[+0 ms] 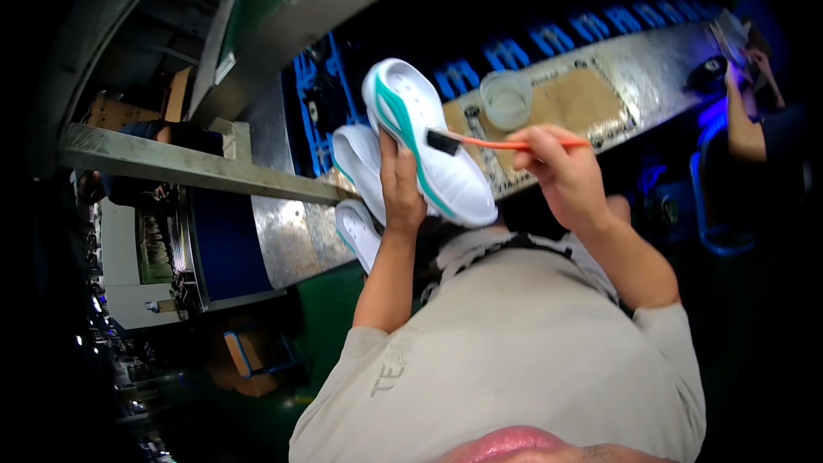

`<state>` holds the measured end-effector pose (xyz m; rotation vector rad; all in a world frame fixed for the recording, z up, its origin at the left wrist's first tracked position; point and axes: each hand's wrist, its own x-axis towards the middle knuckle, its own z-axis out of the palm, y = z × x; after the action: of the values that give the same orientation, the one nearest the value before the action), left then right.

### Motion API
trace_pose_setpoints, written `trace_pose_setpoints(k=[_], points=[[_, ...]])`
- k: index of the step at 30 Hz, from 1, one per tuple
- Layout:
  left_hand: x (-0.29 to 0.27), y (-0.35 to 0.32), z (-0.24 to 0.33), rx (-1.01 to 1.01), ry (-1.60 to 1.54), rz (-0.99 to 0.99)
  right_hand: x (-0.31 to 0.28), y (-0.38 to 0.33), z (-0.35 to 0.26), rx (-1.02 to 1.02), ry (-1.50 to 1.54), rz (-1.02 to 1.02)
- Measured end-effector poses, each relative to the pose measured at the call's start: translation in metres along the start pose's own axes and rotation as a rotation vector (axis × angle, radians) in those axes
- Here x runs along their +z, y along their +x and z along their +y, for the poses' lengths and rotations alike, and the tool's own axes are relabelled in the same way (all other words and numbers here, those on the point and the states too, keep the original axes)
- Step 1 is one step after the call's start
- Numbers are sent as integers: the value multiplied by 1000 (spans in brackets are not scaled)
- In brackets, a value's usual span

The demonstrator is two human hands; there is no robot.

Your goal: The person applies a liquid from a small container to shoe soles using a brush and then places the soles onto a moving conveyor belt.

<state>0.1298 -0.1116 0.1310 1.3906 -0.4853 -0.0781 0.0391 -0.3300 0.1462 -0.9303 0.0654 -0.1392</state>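
My left hand (pixel 400 184) is closed around the edge of a white shoe sole (pixel 450 173) with a teal stripe along its side, held tilted up in front of me. An orange-handled brush (pixel 501 144) is gripped in my right hand (pixel 561 171), and its black bristle head touches the inner face of the sole near the middle. Two more white soles stand to the left of my left hand: a larger sole (pixel 360 159) just behind it and a lower sole (pixel 356 230) on the metal bench.
A translucent tub (pixel 506 99) stands on a brown board (pixel 583 107) on the bench. Behind runs a row of blue holders (pixel 549 39). A metal beam (pixel 206 167) crosses at left. Another person's arm (pixel 744 124) is at far right, near a blue chair (pixel 711 206).
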Motion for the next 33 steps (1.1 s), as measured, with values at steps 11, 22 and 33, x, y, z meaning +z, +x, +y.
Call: trace_pose_setpoints(k=[11, 22, 33], points=[[-77, 347, 165, 233, -706, -746, -63, -18, -24, -283, 16, 221], [-165, 121, 116, 817, 801, 531, -90, -9, -8, -181, -544, 185], [-150, -111, -14, -824, 1337, 294, -48, 63, -54, -231, -1274, -107]])
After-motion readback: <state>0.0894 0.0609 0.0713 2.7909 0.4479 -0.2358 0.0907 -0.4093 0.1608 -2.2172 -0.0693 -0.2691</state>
